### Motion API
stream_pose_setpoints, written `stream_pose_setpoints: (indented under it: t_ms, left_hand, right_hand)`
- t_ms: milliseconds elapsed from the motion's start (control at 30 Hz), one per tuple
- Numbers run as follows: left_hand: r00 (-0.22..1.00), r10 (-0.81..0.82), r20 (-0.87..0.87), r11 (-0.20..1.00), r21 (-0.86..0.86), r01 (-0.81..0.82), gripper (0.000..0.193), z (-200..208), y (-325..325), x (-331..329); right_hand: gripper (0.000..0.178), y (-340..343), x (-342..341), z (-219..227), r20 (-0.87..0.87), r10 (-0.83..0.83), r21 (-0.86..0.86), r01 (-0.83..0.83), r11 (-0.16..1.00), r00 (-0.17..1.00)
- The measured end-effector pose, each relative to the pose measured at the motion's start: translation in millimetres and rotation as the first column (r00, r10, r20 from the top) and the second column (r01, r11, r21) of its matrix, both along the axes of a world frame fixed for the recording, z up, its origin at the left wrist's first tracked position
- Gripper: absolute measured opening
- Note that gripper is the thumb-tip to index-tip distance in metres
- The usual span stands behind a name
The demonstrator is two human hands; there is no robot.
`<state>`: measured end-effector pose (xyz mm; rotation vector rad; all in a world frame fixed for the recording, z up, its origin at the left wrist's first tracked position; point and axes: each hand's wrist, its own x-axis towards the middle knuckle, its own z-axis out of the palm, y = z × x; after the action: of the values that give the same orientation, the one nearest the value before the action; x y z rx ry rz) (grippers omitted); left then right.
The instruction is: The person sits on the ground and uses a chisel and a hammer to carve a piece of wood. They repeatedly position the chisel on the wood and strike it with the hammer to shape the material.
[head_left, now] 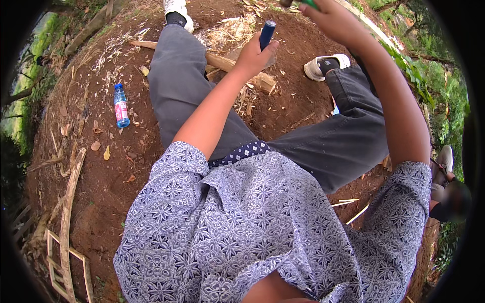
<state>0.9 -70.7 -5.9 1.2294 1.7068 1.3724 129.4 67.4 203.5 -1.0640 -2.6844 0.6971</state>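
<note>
My left hand (pixel 256 56) is closed round an upright dark blue cylindrical handle (pixel 267 35) with a grey metal cap. It looks like a chisel handle; its lower end is hidden by my fingers. Just beneath that hand, a rough split piece of wood (pixel 261 82) lies on the ground between my legs. Raised at the top edge, my right hand (pixel 331 20) grips a green handle (pixel 309 3) with a dark head beside it, probably a hammer. The frame's edge cuts part of this tool off.
Pale wood shavings (pixel 235 31) cover the soil ahead. A water bottle (pixel 121 106) lies to my left, beyond my outstretched leg. At lower left are a long stick (pixel 68 217) and a wooden frame (pixel 85 262). Another person's shoe (pixel 444 159) shows at the right edge.
</note>
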Motion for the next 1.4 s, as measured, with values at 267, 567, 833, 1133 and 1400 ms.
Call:
stream_pose_setpoints:
  t_ms: [267, 567, 833, 1133, 1400]
  left_hand:
    - [1.0, 0.016, -0.021, 0.998, 0.069, -0.014, 0.053, -6.4, 13.4, -0.4]
    - [1.0, -0.019, -0.016, 1.0, 0.022, 0.019, 0.053, -9.9, 3.2, -1.3]
    - [0.997, -0.064, 0.051, 0.997, -0.038, 0.066, 0.046, -18.0, -10.2, -0.5]
    - [0.923, 0.027, 0.385, 0.972, 0.204, -0.113, 0.023, 16.5, -25.2, -19.0]
    - [0.932, 0.061, 0.358, 0.977, 0.17, -0.129, 0.023, 17.6, -6.5, -23.8]
  right_hand:
    - [0.042, -0.6, 16.5, -35.1, 0.171, 0.268, 0.027, -0.276, 0.961, 0.948]
    - [0.037, 10.5, 12.5, -22.0, 0.092, 0.196, 0.097, -0.204, 0.974, 0.976]
    - [0.04, -10.3, 9.7, -50.6, 0.36, 0.302, -0.147, -0.266, 0.953, 0.882]
    - [0.022, -21.7, 26.0, 29.1, -0.271, -0.44, -0.674, 0.157, 0.722, 0.856]
    - [0.025, -9.5, 59.1, -21.3, -0.264, -0.484, -0.716, 0.167, 0.678, 0.834]
